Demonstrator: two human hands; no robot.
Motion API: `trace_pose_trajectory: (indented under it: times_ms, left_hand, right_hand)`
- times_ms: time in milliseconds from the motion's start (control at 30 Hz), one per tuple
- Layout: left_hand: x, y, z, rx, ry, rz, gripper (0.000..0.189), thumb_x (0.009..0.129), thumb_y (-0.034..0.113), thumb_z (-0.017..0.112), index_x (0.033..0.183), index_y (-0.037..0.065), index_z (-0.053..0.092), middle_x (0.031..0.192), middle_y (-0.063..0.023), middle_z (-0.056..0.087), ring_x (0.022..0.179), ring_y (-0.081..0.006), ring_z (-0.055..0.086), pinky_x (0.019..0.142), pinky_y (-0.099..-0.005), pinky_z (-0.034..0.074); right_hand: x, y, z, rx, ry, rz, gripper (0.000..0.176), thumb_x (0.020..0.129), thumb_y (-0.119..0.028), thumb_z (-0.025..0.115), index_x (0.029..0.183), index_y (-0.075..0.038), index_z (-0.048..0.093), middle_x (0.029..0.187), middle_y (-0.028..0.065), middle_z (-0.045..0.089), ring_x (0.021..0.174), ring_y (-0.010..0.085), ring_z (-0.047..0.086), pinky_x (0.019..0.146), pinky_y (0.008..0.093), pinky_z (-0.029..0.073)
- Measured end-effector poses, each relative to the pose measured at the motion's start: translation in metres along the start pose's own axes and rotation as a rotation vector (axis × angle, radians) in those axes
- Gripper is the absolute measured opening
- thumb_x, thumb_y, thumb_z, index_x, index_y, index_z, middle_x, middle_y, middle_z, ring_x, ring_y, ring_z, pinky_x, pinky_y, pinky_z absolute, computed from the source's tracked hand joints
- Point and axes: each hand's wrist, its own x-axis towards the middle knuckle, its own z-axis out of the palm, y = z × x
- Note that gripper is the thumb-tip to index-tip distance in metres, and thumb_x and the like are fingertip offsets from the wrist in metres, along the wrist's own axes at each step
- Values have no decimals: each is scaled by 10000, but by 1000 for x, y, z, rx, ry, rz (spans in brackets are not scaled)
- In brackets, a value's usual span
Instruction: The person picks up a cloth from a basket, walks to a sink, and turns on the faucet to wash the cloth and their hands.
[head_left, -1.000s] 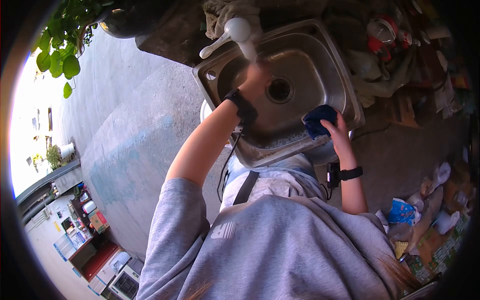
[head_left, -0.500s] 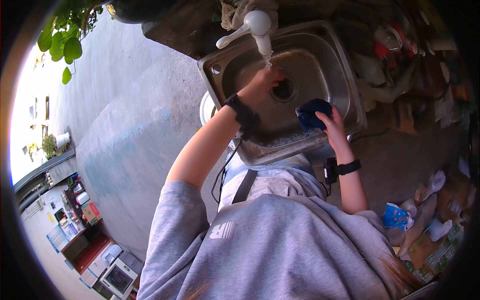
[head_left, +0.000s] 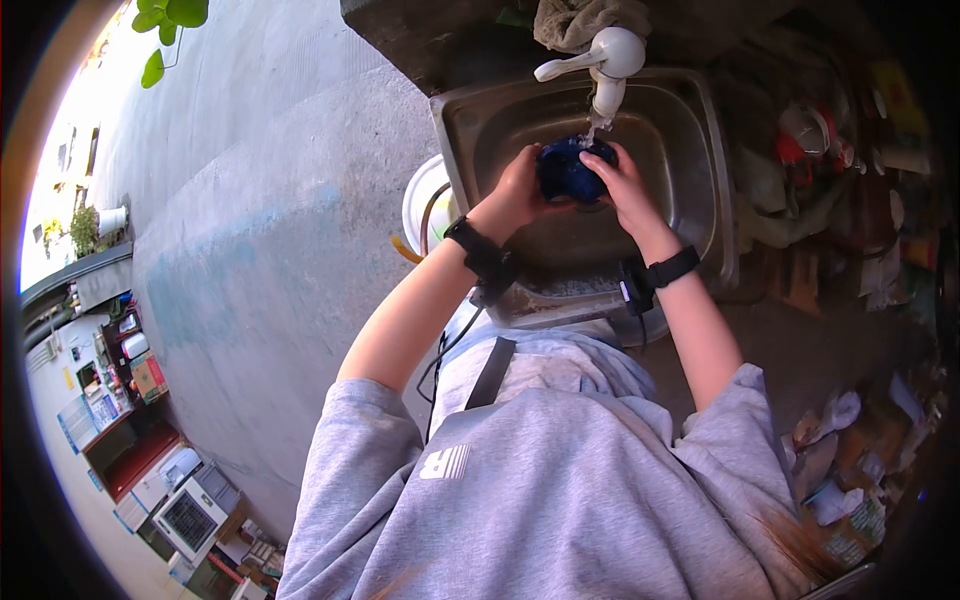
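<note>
Both hands hold a small dark blue, bowl-shaped object (head_left: 572,172) under the tap, its surface wet and shiny; I cannot tell its exact kind. My left hand (head_left: 520,187) grips its left side, fingers curled round the edge. On the right side my right hand (head_left: 622,182) has its thumb on top and its fingers behind. Water runs from the white tap (head_left: 610,75) onto the object. Below lies the metal sink basin (head_left: 690,200), with its drain hidden behind the object and the hands.
A beige cloth (head_left: 575,22) hangs behind the tap. Left of the sink stands a white bucket (head_left: 420,205) with a yellowish hose (head_left: 405,250) beside it. Red and white items (head_left: 805,135) clutter the right side, and crumpled litter (head_left: 835,450) lies lower right.
My right hand has carried the dark blue object up and left into the stream. My left hand, earlier alone over the drain, has taken hold of its other side.
</note>
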Motion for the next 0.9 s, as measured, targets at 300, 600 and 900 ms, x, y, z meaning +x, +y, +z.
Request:
trace_pose_trajectory:
  times_ms: [300,600,900]
  left_hand:
    - [-6,-1,-4,20,-2,107,359,851,340,392,1122,107,418,1118,-93,454,1016,-239,458,815,-494,404]
    - [3,-13,0,106,4,202,221,859,218,430,1034,99,494,947,-53,525,870,-187,509,696,-381,453]
    - [-4,-7,3,218,39,209,249,855,209,439,1069,91,480,979,-74,497,921,-207,472,717,-397,440]
  right_hand:
    - [8,11,-5,31,57,53,403,719,-344,666,1012,-132,489,886,-15,553,769,73,522,560,235,402]
    - [2,15,-23,175,34,92,365,776,-341,613,1038,-124,481,920,3,537,731,120,567,605,289,482]
    - [-8,20,-30,309,55,156,435,750,-444,602,1022,-114,519,944,21,519,728,146,523,643,332,482]
